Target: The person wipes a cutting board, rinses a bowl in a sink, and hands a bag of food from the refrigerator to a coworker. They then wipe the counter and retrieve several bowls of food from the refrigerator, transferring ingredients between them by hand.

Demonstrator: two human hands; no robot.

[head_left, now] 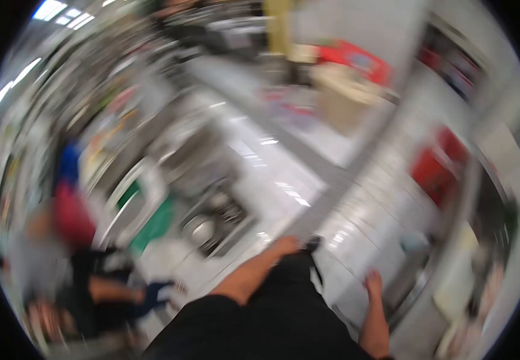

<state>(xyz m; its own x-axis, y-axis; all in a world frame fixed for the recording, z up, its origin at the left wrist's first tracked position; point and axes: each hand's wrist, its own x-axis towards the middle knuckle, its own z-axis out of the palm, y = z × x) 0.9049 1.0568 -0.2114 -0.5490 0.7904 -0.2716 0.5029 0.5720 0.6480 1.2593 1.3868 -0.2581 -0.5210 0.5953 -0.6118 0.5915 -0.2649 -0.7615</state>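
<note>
Motion smears the whole head view. My left hand [287, 245] hangs low in front of my black clothing [266, 300], right beside a small dark shape [314, 243] that may be a shoe. Its fingers are blurred together. Out to the right, over the pale tiled floor [356, 234], hangs my right hand [373, 280]. Nothing large shows in it, though its fingers are smeared too. A low metal edge [410, 279] runs along the floor to the right of this hand.
A metal tray with round pans [215, 225] and a green container [155, 219] are at left. Two people in dark clothing [83, 297] and a pink top [74, 216] stand there. Ahead is a beige box [344, 96]; red crates [440, 168] stand right.
</note>
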